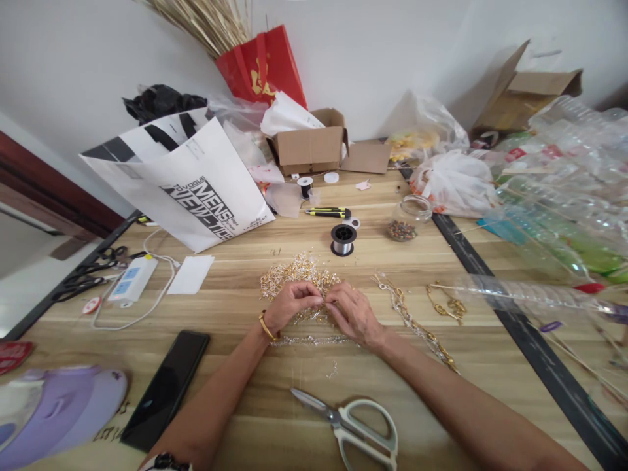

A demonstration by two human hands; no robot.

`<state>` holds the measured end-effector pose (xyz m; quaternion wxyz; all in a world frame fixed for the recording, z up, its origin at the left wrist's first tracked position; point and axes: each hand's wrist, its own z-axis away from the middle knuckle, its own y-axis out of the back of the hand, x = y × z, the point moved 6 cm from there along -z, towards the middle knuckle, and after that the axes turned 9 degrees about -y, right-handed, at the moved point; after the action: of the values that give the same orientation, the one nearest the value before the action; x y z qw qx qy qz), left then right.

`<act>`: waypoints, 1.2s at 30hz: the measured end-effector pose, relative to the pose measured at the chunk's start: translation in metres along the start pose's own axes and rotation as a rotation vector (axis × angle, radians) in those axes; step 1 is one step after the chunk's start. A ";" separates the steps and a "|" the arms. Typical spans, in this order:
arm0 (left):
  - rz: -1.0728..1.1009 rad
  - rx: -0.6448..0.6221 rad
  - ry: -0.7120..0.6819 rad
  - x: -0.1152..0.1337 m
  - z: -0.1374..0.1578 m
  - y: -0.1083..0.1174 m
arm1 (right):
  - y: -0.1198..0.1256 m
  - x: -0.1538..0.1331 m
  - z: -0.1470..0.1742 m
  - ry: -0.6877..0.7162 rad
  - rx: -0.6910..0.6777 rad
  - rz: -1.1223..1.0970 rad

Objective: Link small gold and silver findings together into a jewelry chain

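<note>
My left hand point(294, 305) and my right hand point(354, 313) meet fingertip to fingertip over a pile of small gold and silver beads or charms point(287, 275). Both are closed in a pinch; whatever sits between the fingers is too small to make out. Just below the hands runs a strand of silvery pieces point(309, 340). Longer gold and silver chains point(417, 324) lie to the right of my right hand. White-handled scissors point(350, 425) rest nearer to me, their blades pointing to the upper left. Behind the pile stands a spool of silvery wire point(342, 241).
A yellow and black box cutter point(328, 212) and a jar of small beads point(402, 229) lie farther back. At left are a phone point(167, 389), a power strip point(132, 280) and a white paper bag point(181, 183). Plastic bottles point(564, 190) crowd the right side, near a cardboard box point(311, 147).
</note>
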<state>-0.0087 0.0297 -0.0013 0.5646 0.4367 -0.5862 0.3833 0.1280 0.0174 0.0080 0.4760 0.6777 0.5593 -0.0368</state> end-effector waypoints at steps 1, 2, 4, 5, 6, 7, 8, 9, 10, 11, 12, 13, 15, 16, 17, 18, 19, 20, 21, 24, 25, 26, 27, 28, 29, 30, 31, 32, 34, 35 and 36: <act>-0.002 0.001 0.000 0.000 0.000 0.000 | 0.000 0.000 0.000 0.001 -0.001 0.001; -0.005 0.002 0.001 0.000 0.000 0.000 | 0.000 0.000 0.000 0.001 -0.003 0.002; -0.016 0.001 0.002 0.000 0.000 0.000 | -0.001 0.000 0.000 0.000 -0.009 0.005; -0.021 0.001 0.001 0.001 0.000 0.000 | -0.001 0.000 0.000 0.001 -0.010 0.005; -0.027 0.001 0.000 0.001 0.000 0.000 | -0.001 0.000 -0.001 0.003 -0.012 0.004; -0.031 0.001 -0.001 0.002 0.000 0.000 | 0.000 -0.001 -0.001 0.005 -0.013 0.002; -0.034 -0.001 -0.001 0.002 0.000 0.000 | 0.000 -0.001 -0.001 0.009 -0.012 -0.001; -0.036 -0.002 -0.002 0.002 0.000 -0.001 | 0.000 -0.001 -0.001 0.012 -0.013 -0.004; -0.038 -0.003 -0.003 0.002 0.000 -0.001 | 0.000 -0.002 -0.001 0.011 -0.014 -0.007; -0.040 -0.002 -0.003 0.001 0.000 0.000 | 0.000 -0.002 -0.002 0.009 -0.013 -0.008; -0.044 -0.002 -0.004 0.001 0.000 0.000 | 0.000 -0.001 -0.002 0.007 -0.012 -0.010; -0.050 -0.002 -0.006 0.001 0.000 0.000 | 0.000 -0.001 -0.001 0.006 -0.011 -0.011; -0.066 -0.002 -0.010 0.001 0.000 0.000 | -0.001 -0.001 -0.001 0.001 -0.013 -0.012; -0.075 -0.003 -0.012 0.001 0.000 0.000 | -0.001 0.000 -0.001 0.000 -0.012 -0.012; -0.084 -0.001 -0.013 0.001 0.000 0.001 | -0.001 0.000 -0.001 -0.002 -0.012 -0.013; -0.094 0.001 -0.015 0.001 0.000 0.001 | -0.001 0.000 -0.001 -0.004 -0.010 -0.013; -0.106 0.005 -0.018 0.000 -0.001 0.002 | -0.001 0.000 -0.001 -0.006 -0.006 -0.015; -0.117 0.006 -0.023 0.000 -0.001 0.002 | -0.001 0.000 -0.001 -0.007 -0.003 -0.019; -0.129 0.005 -0.030 0.000 -0.001 0.002 | -0.001 0.000 -0.001 -0.007 -0.001 -0.022; -0.144 -0.004 -0.047 -0.001 -0.001 0.002 | -0.001 0.000 -0.002 -0.002 -0.006 -0.031; -0.146 -0.005 -0.050 0.000 -0.001 0.002 | -0.001 -0.001 -0.002 0.003 -0.010 -0.031; -0.150 -0.005 -0.052 0.000 -0.001 0.002 | 0.000 -0.002 -0.002 0.007 -0.011 -0.030; -0.155 -0.003 -0.055 0.001 -0.001 0.003 | 0.000 -0.002 -0.002 0.009 -0.013 -0.030; -0.162 -0.001 -0.058 0.002 0.000 0.003 | 0.000 -0.002 -0.002 0.009 -0.017 -0.029; -0.169 0.002 -0.059 0.003 0.000 0.004 | 0.000 -0.003 -0.002 0.005 -0.021 -0.027; -0.174 0.007 -0.060 0.004 0.001 0.004 | 0.000 -0.003 -0.002 0.002 -0.026 -0.024; -0.177 0.013 -0.060 0.005 0.001 0.005 | 0.000 -0.003 -0.002 0.000 -0.027 -0.022; -0.178 0.020 -0.062 0.006 0.001 0.006 | 0.000 -0.003 -0.001 0.000 -0.023 -0.018; -0.187 0.022 -0.066 0.008 0.002 0.008 | 0.002 -0.004 -0.001 0.011 0.002 -0.010; -0.196 0.020 -0.069 0.009 0.002 0.008 | 0.002 -0.005 0.000 0.017 0.016 -0.006; -0.212 0.016 -0.072 0.010 0.002 0.008 | 0.003 -0.005 0.000 0.021 0.025 -0.003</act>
<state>-0.0171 0.0296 0.0089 0.5769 0.5143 -0.5537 0.3100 0.1285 0.0139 0.0129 0.4615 0.6832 0.5647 -0.0374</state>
